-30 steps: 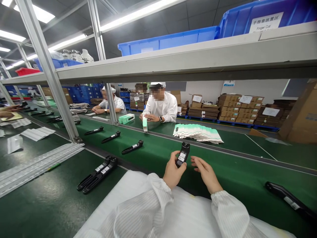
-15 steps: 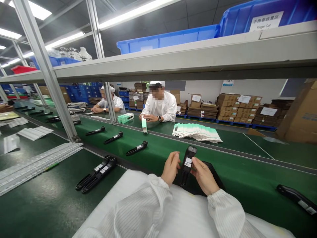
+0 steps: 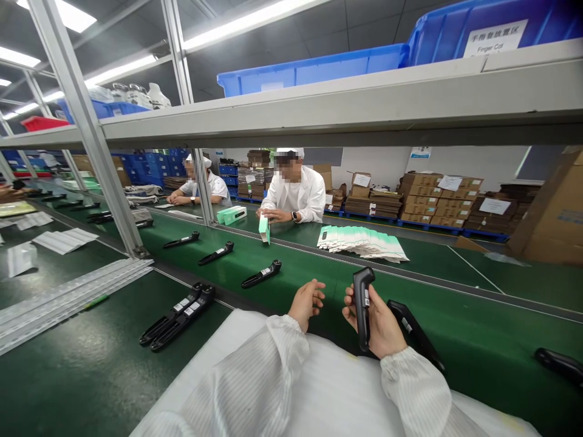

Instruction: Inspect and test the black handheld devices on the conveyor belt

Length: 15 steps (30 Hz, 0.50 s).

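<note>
Right hand (image 3: 385, 325) gripping it, I'm now turning the black device (image 3: 362, 309), apparently edge-on, leaving my left hand (image 3: 306, 306) empty, loosely open.

- Long ceiling tubes (image 3: 246, 26) lit the room brightly, their surfaces washed out to white.
- The underside of the shelf (image 3: 319, 114) lay in shadow.
- A soft sheen spread over the green bench (image 3: 98, 364).
- Wide-angle stretching warped the edges.
- Print on the black device (image 3: 363, 315) was illegible.
</note>
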### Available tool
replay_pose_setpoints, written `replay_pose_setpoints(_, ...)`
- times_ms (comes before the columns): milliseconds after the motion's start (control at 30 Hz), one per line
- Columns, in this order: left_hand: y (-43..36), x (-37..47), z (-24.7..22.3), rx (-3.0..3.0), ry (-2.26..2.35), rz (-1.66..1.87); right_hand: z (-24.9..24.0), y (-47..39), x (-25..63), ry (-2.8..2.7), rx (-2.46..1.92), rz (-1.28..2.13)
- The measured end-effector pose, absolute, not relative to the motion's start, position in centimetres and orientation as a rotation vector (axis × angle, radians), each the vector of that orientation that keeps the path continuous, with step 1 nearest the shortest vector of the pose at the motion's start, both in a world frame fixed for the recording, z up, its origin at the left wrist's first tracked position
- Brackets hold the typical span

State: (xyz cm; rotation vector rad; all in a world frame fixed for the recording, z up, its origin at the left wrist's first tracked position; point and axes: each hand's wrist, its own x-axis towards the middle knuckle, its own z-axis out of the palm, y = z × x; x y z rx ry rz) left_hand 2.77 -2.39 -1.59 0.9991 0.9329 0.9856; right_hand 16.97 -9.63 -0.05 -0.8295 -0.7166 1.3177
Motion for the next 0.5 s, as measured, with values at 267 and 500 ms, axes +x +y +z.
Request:
replay_pose_setpoints(267,-2.8,2.9,-1.3,1.078,0.958,0.935,-1.0,-9.2,17.6,-0.778,-0.915,1.323)
replay_pose_setpoints(500,-2.8,3.0,-1.5,1.207,0.953,0.916,-4.6,-7.4,19.5,-1.134,-1.595,0.743)
